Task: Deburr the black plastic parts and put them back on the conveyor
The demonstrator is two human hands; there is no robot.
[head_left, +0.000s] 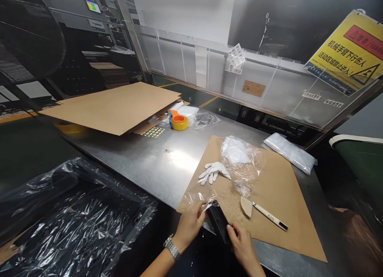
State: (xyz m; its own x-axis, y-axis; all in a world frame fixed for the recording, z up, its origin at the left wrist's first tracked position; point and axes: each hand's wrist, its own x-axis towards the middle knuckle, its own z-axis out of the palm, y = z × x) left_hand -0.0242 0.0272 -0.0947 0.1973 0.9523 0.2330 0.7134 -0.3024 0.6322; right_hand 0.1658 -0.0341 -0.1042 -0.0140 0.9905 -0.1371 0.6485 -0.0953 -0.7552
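Observation:
My right hand grips the lower end of a black, elongated, flat-sided part over the table's front edge. At its upper end, my left hand pinches a clear plastic bag. Whether those left fingers also touch the black part is hard to make out. A white glove lies on the cardboard sheet just beyond my hands. To the right rests a knife-like tool with a cream handle marked A26 and a rounded beige piece at its other end.
Clear bags with white contents lie on the cardboard, and a wrapped white pack is behind. An orange tape roll stands near stacked cardboard at left. A box lined with black plastic is at lower left. A clear panel rises behind the metal table.

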